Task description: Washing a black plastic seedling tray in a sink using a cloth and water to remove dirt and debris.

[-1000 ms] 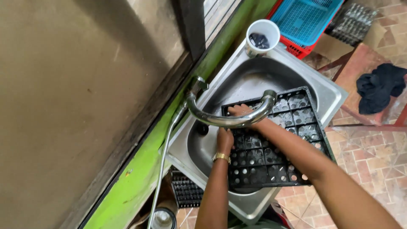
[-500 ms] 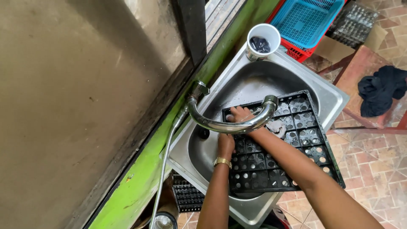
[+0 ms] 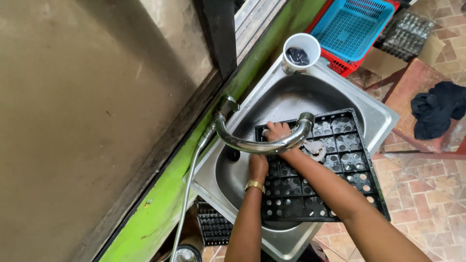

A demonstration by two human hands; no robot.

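Note:
A black plastic tray with many square cells lies tilted across a steel sink. My left hand, with a gold watch on its wrist, grips the tray's near-left edge. My right hand presses on the tray's top-left corner, partly hidden behind the curved chrome tap. Water runs from the spout onto the cells, with white foam just right of my right wrist. I cannot see whether the right hand holds a cloth or sponge.
A white cup with something dark in it stands on the sink's far corner. Behind it is a blue basket inside a red one. A dark cloth lies on a stool at the right. Another black tray sits below the sink.
My right hand has shifted slightly left along the tray's top edge, under the tap. The left hand keeps its grip on the tray's edge.

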